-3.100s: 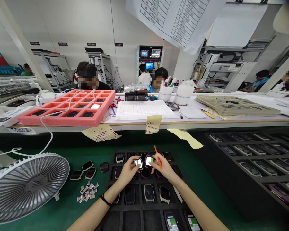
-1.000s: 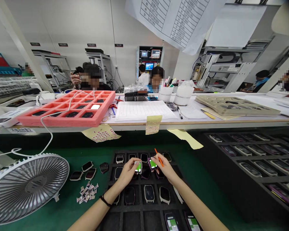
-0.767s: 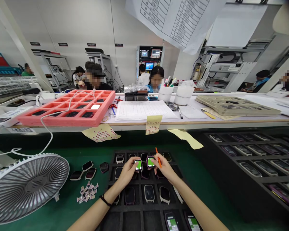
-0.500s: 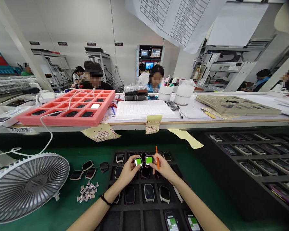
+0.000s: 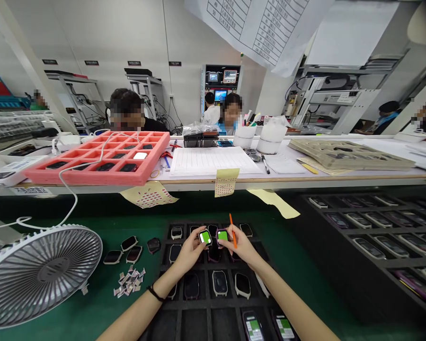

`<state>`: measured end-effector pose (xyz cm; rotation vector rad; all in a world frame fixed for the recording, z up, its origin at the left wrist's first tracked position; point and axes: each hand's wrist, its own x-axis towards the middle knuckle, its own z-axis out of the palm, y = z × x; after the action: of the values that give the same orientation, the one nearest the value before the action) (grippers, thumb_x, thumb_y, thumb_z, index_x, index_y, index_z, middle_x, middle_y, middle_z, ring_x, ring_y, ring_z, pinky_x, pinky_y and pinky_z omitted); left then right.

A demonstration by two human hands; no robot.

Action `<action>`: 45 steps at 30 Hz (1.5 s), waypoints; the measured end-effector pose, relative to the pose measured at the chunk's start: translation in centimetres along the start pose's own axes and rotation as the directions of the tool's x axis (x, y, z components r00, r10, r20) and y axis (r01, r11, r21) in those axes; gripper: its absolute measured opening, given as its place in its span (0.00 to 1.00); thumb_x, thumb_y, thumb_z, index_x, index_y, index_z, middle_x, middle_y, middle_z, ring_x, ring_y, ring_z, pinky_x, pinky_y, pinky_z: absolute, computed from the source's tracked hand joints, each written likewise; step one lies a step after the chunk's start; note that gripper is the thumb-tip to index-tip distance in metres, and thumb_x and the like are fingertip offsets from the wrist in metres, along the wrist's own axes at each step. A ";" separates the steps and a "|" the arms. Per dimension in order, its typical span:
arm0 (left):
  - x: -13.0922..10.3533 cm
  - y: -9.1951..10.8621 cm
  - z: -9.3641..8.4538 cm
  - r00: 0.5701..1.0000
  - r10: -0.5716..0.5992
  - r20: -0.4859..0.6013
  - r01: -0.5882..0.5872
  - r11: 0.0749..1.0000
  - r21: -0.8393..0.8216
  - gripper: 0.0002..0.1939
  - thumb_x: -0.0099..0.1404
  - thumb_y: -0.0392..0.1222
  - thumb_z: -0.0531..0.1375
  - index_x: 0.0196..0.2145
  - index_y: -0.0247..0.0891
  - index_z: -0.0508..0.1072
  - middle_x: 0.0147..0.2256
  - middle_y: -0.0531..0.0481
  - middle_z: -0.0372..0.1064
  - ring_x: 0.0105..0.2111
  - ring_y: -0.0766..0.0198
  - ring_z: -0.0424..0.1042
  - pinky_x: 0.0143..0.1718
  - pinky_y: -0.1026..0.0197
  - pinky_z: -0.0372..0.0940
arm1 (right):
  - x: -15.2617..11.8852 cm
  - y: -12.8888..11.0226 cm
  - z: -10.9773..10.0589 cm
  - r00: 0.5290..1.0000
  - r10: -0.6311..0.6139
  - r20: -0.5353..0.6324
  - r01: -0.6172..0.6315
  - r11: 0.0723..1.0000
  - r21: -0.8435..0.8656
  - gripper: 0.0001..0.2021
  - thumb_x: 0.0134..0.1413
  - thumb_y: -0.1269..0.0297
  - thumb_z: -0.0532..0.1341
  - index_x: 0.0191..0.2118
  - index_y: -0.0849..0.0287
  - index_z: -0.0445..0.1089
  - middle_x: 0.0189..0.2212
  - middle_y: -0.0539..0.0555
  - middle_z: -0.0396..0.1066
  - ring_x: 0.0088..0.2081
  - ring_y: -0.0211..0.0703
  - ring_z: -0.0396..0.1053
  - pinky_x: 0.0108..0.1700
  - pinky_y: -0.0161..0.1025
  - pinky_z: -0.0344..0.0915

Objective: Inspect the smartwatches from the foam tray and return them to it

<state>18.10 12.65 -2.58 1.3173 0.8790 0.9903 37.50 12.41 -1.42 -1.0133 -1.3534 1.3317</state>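
Observation:
My left hand (image 5: 189, 250) is closed on a pale-framed smartwatch body (image 5: 205, 238) with a green and white screen. Close beside it, my right hand (image 5: 242, 246) grips a purple-framed smartwatch body (image 5: 222, 235), its screen also lit green. An orange stick-like tool (image 5: 233, 230) is tucked in the right hand's fingers as well. Both hands are above a black foam tray (image 5: 210, 303), whose compartments hold several strapless watch bodies. Two in the near row, such as the purple one (image 5: 252, 327), show green and white on their faces.
Left of the tray lie loose watch bodies (image 5: 129, 243) and a pile of small metallic pieces (image 5: 129, 281), beside a fan (image 5: 44, 277). Another black tray (image 5: 341, 255) of watches stands at right. Ahead, a shelf edge (image 5: 195, 182) carries a pink foam tray (image 5: 142, 178); people sit beyond.
Both watches have shifted slightly to the right, and the right-hand one is tilted a little differently. A co-worker behind the pink tray has leaned slightly. My hands keep their hold.

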 end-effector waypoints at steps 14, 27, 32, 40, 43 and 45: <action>-0.3 1.5 0.0 0.996 0.028 -0.085 -0.011 0.982 0.187 0.18 0.60 0.54 0.56 0.38 0.36 0.73 0.37 0.46 0.72 0.36 0.58 0.70 0.33 0.62 0.66 | -0.3 -1.2 0.2 0.996 0.043 -0.080 -0.042 0.999 0.017 0.24 0.44 0.49 0.66 0.22 0.55 0.49 0.18 0.41 0.54 0.17 0.34 0.63 0.15 0.29 0.50; -0.3 1.2 0.3 0.998 0.025 -0.066 -0.012 0.982 0.187 0.18 0.56 0.49 0.62 0.41 0.36 0.68 0.34 0.49 0.69 0.29 0.66 0.68 0.28 0.65 0.64 | -0.4 -1.2 0.3 0.999 0.017 0.027 -0.018 0.999 0.037 0.27 0.37 0.53 0.70 0.24 0.54 0.48 0.18 0.39 0.55 0.19 0.35 0.65 0.17 0.29 0.54; -0.2 0.5 0.2 0.999 0.008 -0.035 -0.004 0.996 0.094 0.25 0.53 0.48 0.65 0.46 0.37 0.66 0.42 0.45 0.70 0.39 0.59 0.71 0.40 0.58 0.68 | -0.3 -1.2 0.5 0.995 0.025 0.097 -0.032 0.997 0.069 0.26 0.38 0.52 0.69 0.26 0.54 0.48 0.20 0.40 0.56 0.20 0.35 0.64 0.20 0.33 0.64; -0.2 0.3 0.1 1.000 -0.004 -0.021 0.006 0.998 0.057 0.29 0.55 0.47 0.63 0.51 0.36 0.62 0.45 0.41 0.69 0.40 0.59 0.71 0.39 0.58 0.68 | -0.4 -1.1 0.6 0.996 0.022 0.091 -0.034 0.990 0.140 0.24 0.41 0.49 0.67 0.25 0.55 0.51 0.25 0.43 0.52 0.22 0.31 0.60 0.28 0.40 0.73; -0.2 0.5 0.1 1.000 -0.011 -0.026 0.013 0.998 0.059 0.28 0.55 0.46 0.63 0.51 0.36 0.62 0.45 0.41 0.69 0.39 0.58 0.71 0.39 0.58 0.68 | -0.4 -1.3 0.6 0.995 0.033 0.090 -0.046 0.988 0.149 0.23 0.42 0.50 0.67 0.25 0.55 0.51 0.25 0.42 0.51 0.23 0.31 0.59 0.28 0.40 0.74; -0.2 0.5 0.1 0.999 -0.004 -0.036 0.006 0.998 0.062 0.28 0.54 0.46 0.63 0.50 0.35 0.63 0.45 0.41 0.69 0.40 0.58 0.71 0.38 0.58 0.68 | -0.3 -1.2 0.6 0.995 0.019 0.097 -0.035 0.986 0.160 0.24 0.41 0.51 0.68 0.25 0.55 0.51 0.23 0.42 0.51 0.22 0.31 0.58 0.27 0.39 0.73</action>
<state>18.08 12.41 -2.06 1.3526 0.9465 0.9923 37.03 11.87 -0.21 -0.8702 -1.2821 1.5011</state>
